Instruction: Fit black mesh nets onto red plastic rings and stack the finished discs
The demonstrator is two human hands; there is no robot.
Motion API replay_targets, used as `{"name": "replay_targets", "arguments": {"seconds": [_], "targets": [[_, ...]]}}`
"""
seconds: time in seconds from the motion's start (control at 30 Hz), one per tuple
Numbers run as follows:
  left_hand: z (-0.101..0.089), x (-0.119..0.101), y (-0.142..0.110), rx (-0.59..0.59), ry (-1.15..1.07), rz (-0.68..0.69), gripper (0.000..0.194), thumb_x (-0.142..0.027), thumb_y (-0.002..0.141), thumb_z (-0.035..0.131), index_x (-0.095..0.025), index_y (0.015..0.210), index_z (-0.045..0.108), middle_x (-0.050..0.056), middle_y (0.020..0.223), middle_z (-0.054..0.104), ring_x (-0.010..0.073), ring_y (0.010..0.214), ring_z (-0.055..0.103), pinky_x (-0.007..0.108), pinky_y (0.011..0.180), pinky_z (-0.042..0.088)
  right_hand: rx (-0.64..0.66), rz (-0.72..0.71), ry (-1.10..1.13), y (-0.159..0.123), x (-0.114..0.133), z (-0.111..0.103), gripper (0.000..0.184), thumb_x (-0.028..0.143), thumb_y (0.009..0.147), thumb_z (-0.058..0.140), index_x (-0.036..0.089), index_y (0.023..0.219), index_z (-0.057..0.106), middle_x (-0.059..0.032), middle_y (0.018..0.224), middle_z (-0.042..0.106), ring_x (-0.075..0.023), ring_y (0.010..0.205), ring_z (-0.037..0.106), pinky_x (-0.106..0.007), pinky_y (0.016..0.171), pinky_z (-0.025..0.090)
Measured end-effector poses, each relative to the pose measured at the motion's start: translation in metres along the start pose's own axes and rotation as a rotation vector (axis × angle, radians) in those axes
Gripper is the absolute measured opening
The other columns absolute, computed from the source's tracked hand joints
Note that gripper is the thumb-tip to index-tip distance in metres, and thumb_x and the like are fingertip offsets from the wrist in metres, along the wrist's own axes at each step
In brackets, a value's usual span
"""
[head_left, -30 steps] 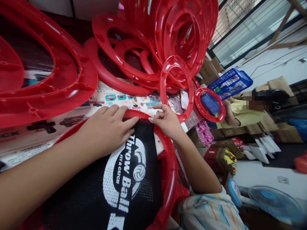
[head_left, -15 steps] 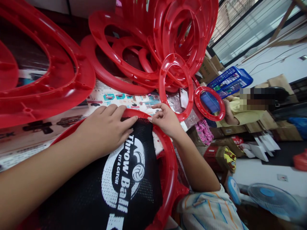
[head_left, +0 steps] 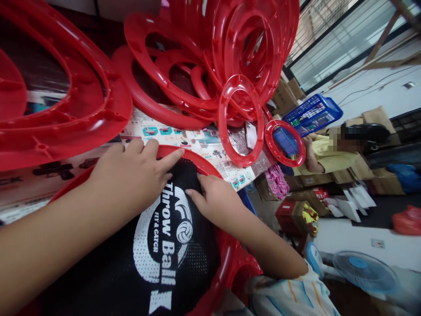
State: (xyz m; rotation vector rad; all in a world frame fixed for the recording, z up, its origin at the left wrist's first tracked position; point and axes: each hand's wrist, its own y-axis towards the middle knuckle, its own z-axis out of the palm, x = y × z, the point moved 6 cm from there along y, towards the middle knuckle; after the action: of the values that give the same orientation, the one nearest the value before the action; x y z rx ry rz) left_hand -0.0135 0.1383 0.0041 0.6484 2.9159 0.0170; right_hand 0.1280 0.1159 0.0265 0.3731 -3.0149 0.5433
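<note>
A black mesh fabric (head_left: pixel 197 259) with white "Throw Ball" print lies across a large red plastic ring (head_left: pixel 210 168), whose rim shows behind it and along its right side. My left hand (head_left: pixel 134 175) is closed over the fabric's far edge, its index finger stretched along the ring and its thumb just below; the other fingertips are hidden. My right hand (head_left: pixel 217 199) grips the fabric's far right corner beside the rim. Its thumb lies on top, while its other fingers are partly tucked out of sight.
Large red rings (head_left: pixel 118 107) stand at left, with more piled behind; a small red ring (head_left: pixel 241 160) leans there. Printed sheets (head_left: pixel 197 138) cover the table. Rightward are a blue basket (head_left: pixel 312 115), a person in yellow (head_left: pixel 342 153), cartons (head_left: pixel 286 215) and a fan (head_left: pixel 362 267).
My right hand has come nearer along the fabric's corner, its thumb now over the cloth. My left hand has shifted slightly left. The view has moved a little too.
</note>
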Motion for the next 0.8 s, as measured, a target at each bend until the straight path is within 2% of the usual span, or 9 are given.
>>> {"name": "replay_targets", "arguments": {"seconds": [0.1,0.2,0.27,0.33,0.4,0.57,0.7,0.8], "targets": [[-0.001,0.003,-0.002,0.014,-0.010,-0.019,0.058,-0.035,0.087,0.042,-0.028,0.144,0.042,0.019,0.108,0.061,0.0431,0.097,0.059,0.055,0.080,0.043,-0.054,-0.043,0.084,0.013,0.004,0.005,0.021,0.035,0.089,0.055,0.017,0.082,0.061,-0.0058,0.081,0.065,-0.0174,0.073,0.057,-0.030,0.063,0.036],[0.004,0.004,0.001,-0.028,-0.019,0.012,0.060,-0.038,0.085,0.044,-0.024,0.143,0.045,0.021,0.116,0.060,0.0467,0.107,0.056,0.059,0.087,0.041,-0.113,0.023,0.334,0.022,-0.006,0.006,0.016,0.031,0.080,0.064,0.019,0.074,0.054,-0.0005,0.072,0.060,-0.0144,0.067,0.054,-0.028,0.059,0.037],[0.009,-0.001,0.003,-0.101,-0.024,0.109,0.062,-0.036,0.082,0.047,-0.023,0.142,0.046,0.021,0.131,0.054,0.0476,0.121,0.049,0.062,0.097,0.036,-0.141,0.098,0.568,0.025,-0.016,0.007,0.018,0.026,0.073,0.066,0.021,0.080,0.050,0.0024,0.071,0.058,-0.0134,0.064,0.055,-0.026,0.057,0.038],[0.013,-0.008,0.005,-0.156,-0.028,0.220,0.062,-0.034,0.080,0.050,-0.024,0.141,0.048,0.019,0.143,0.047,0.0465,0.132,0.040,0.064,0.106,0.027,-0.146,0.133,0.791,0.025,-0.023,0.009,0.028,0.024,0.070,0.067,0.023,0.090,0.047,0.0047,0.071,0.057,-0.0128,0.061,0.056,-0.026,0.055,0.040],[0.017,-0.012,0.006,-0.166,-0.043,0.276,0.061,-0.033,0.079,0.049,-0.026,0.140,0.049,0.019,0.146,0.044,0.0462,0.134,0.038,0.066,0.106,0.026,-0.169,0.134,0.924,0.026,-0.027,0.007,0.037,0.025,0.070,0.069,0.024,0.098,0.045,0.0063,0.070,0.056,-0.0123,0.058,0.055,-0.026,0.053,0.041],[0.018,-0.013,0.006,-0.140,-0.048,0.303,0.058,-0.031,0.084,0.043,-0.028,0.142,0.046,0.021,0.143,0.048,0.0454,0.127,0.045,0.060,0.088,0.042,-0.255,0.099,0.914,0.030,-0.034,-0.003,0.037,0.019,0.073,0.067,0.024,0.105,0.047,0.0062,0.069,0.057,-0.0122,0.062,0.056,-0.027,0.058,0.043],[0.016,-0.013,0.005,-0.137,-0.022,0.318,0.055,-0.032,0.086,0.044,-0.031,0.141,0.047,0.021,0.144,0.047,0.0452,0.125,0.046,0.059,0.085,0.043,-0.332,0.097,0.818,0.036,-0.042,-0.009,0.034,0.018,0.075,0.066,0.024,0.104,0.050,0.0064,0.066,0.057,-0.0127,0.063,0.056,-0.027,0.059,0.041],[0.013,-0.013,0.003,-0.131,-0.047,0.314,0.053,-0.028,0.088,0.041,-0.031,0.140,0.048,0.020,0.145,0.046,0.0448,0.126,0.046,0.059,0.088,0.041,-0.325,0.066,0.878,0.042,-0.047,-0.009,0.034,0.016,0.075,0.067,0.023,0.104,0.050,0.0074,0.063,0.057,-0.0117,0.059,0.054,-0.027,0.059,0.041]]}}
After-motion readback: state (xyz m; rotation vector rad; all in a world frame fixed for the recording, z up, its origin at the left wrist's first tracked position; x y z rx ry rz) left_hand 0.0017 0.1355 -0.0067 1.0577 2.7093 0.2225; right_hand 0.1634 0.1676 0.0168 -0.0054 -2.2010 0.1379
